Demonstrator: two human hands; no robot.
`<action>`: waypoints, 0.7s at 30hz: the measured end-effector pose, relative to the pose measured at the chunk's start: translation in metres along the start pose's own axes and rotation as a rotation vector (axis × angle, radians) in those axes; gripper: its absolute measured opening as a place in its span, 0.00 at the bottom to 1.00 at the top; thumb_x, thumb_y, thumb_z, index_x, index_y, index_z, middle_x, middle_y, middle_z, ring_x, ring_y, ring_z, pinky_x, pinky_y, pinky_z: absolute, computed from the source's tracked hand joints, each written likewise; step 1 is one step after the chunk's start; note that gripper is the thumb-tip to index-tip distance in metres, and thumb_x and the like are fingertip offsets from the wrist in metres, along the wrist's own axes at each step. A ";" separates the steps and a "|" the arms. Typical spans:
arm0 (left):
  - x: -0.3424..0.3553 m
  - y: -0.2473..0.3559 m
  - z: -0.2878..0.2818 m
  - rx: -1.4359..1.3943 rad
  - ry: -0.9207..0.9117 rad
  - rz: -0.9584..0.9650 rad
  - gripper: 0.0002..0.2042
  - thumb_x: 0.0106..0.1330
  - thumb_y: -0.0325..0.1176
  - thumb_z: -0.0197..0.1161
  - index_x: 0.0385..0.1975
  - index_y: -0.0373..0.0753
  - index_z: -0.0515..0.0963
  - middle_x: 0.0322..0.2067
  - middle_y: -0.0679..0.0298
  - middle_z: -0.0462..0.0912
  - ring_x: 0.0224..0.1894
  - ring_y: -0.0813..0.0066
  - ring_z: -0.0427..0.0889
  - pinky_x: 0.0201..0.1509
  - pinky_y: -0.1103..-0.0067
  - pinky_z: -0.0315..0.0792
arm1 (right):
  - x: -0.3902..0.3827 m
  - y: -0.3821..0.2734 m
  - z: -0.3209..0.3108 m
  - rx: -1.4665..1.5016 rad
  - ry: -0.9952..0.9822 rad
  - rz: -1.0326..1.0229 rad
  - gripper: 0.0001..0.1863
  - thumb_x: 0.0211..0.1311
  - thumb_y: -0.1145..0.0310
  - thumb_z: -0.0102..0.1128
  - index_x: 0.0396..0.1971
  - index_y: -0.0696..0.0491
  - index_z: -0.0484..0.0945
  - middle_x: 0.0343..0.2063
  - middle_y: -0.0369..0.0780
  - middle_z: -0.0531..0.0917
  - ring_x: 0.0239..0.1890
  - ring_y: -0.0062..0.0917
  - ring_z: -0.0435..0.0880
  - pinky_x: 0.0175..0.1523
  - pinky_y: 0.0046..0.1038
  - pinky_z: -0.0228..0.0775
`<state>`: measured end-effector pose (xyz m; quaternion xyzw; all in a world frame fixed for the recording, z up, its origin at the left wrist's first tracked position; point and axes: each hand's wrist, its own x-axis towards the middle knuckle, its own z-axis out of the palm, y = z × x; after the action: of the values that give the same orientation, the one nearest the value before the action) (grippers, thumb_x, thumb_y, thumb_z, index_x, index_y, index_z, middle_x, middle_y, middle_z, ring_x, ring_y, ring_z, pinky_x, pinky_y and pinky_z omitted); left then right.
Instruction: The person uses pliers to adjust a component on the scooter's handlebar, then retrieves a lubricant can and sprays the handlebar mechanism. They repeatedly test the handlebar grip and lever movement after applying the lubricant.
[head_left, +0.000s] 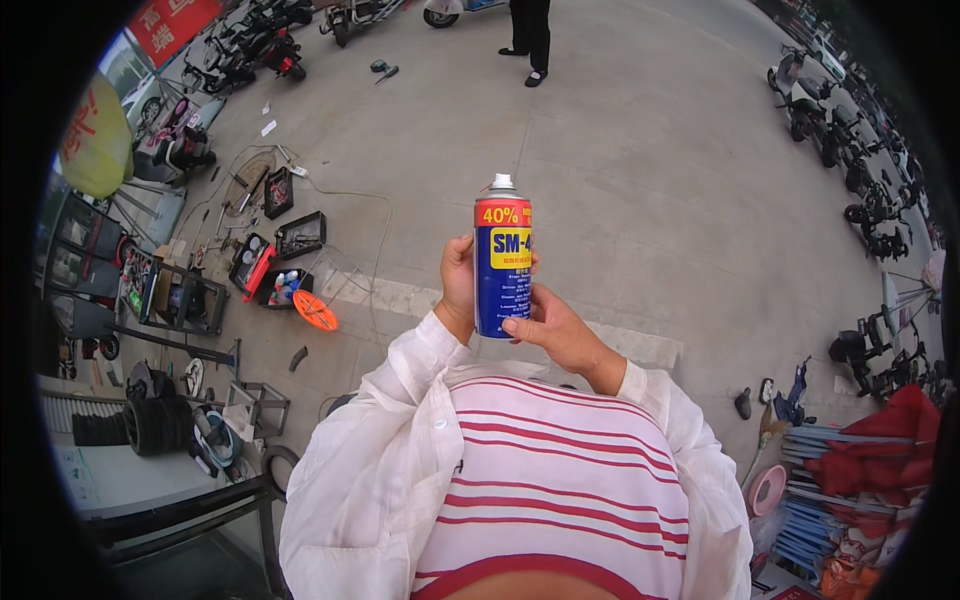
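Note:
A tall blue, red and yellow aerosol can with a white nozzle stands upright in my hands, in the middle of the head view. My left hand grips it from the left, its thumb along the side and some fingertips showing at the right edge. My right hand is closed on the lower right of the can, with the thumb across the front near its bottom.
A person's legs stand ahead. Scooters line the right and upper left. Open tool boxes, an orange disc, cables and tyres lie at left. Red cloth and bundled rods are at lower right.

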<state>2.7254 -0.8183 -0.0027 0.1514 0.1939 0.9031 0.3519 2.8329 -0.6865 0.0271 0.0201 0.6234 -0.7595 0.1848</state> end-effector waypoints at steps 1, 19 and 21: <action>0.041 0.015 -0.010 -0.007 -0.016 -0.046 0.31 0.61 0.51 0.43 0.56 0.31 0.66 0.45 0.51 0.77 0.42 0.60 0.80 0.44 0.68 0.78 | 0.028 -0.015 -0.016 -0.045 0.073 -0.022 0.40 0.55 0.54 0.68 0.56 0.66 0.58 0.46 0.49 0.75 0.47 0.29 0.78 0.52 0.28 0.72; 0.501 0.336 -0.214 0.397 0.271 0.243 0.36 0.70 0.63 0.28 0.60 0.36 0.63 0.51 0.51 0.75 0.52 0.60 0.77 0.58 0.64 0.72 | 0.618 -0.216 -0.226 -0.302 0.061 -0.287 0.37 0.47 0.59 0.73 0.49 0.60 0.60 0.41 0.48 0.76 0.41 0.29 0.80 0.47 0.29 0.74; 0.524 0.361 -0.236 0.371 0.315 0.257 0.36 0.70 0.63 0.27 0.60 0.36 0.63 0.51 0.51 0.75 0.52 0.60 0.77 0.58 0.64 0.72 | 0.661 -0.226 -0.235 -0.324 0.015 -0.280 0.37 0.47 0.60 0.73 0.49 0.61 0.59 0.41 0.48 0.75 0.41 0.29 0.80 0.47 0.29 0.74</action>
<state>2.0502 -0.7567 0.0267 0.0945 0.3877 0.9018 0.1660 2.1016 -0.5966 0.0148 -0.0913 0.7354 -0.6674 0.0736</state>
